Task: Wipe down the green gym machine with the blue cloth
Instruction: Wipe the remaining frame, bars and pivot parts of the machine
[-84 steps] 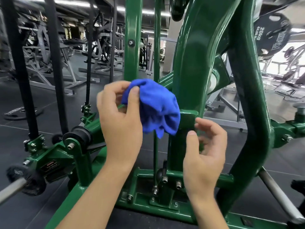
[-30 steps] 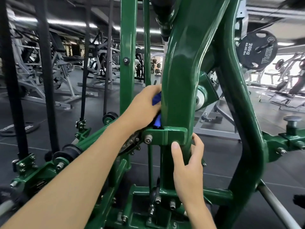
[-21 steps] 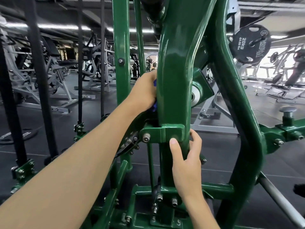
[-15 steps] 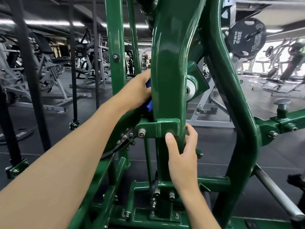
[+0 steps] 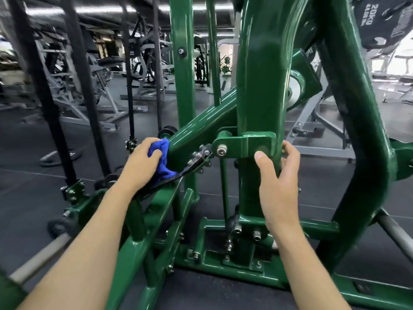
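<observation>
Left of the green steel gym machine's point(image 5: 357, 153) upright post point(image 5: 259, 86), the left hand's point(image 5: 138, 166) grip bunches the crumpled blue cloth point(image 5: 165, 157) onto a slanted bar point(image 5: 201, 124), while the right hand point(image 5: 279, 189) clasps the post, likely bracing.

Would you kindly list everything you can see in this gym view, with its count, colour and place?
green gym machine: one, green, centre and right, fills most of the view
blue cloth: one, blue, bunched against the machine's slanted bar, left of centre
weight plate: one, black, marked 20KG, top right
upright poles: several, black, left side
other gym machines: several, grey, background left
steel bars: two, grey, lower left and lower right
floor: one, dark grey, under everything
left hand: one, holds the cloth to the slanted bar
right hand: one, grips the central upright just below its bracket
</observation>
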Tool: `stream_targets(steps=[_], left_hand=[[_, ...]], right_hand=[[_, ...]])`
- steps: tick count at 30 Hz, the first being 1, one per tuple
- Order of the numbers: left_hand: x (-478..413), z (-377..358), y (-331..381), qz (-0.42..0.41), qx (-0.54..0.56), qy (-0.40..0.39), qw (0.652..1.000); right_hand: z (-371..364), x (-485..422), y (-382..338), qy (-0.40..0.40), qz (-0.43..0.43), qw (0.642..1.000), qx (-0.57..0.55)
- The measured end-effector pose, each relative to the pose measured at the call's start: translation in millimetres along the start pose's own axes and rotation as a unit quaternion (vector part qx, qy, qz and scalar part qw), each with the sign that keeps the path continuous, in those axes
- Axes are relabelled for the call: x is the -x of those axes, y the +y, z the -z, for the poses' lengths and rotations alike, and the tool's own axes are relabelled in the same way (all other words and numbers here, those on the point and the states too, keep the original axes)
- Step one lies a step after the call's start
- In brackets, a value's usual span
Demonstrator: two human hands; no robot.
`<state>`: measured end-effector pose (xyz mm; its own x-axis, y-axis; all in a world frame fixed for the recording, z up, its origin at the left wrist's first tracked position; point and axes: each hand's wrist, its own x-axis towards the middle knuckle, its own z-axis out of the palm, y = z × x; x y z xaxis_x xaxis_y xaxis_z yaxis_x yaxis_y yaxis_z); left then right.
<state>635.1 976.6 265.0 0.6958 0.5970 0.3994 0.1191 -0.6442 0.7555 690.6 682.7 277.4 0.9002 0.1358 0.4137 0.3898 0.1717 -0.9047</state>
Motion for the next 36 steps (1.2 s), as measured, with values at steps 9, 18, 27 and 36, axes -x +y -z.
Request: stream_targets(steps=[9,18,27,36], left_hand=[[1,-35,43,-0.022,0.1,0.064,0.993],[76,-41,109,-0.052,0.27,0.152,0.949],[170,-145,89,-0.158,0.242,0.18,0.94],[159,-161,51,-0.114,0.2,0.01,0.973]], right_hand=[[-6,-2,6,0.001,0.008,1.0,-0.002],[7,-5,4,-0.025,-0.003,1.0,-0.014],[16,-11,7,-0.076,-0.024,0.997,-0.016],[24,-15,16,-0.096,-0.038,0.993,-0.063]])
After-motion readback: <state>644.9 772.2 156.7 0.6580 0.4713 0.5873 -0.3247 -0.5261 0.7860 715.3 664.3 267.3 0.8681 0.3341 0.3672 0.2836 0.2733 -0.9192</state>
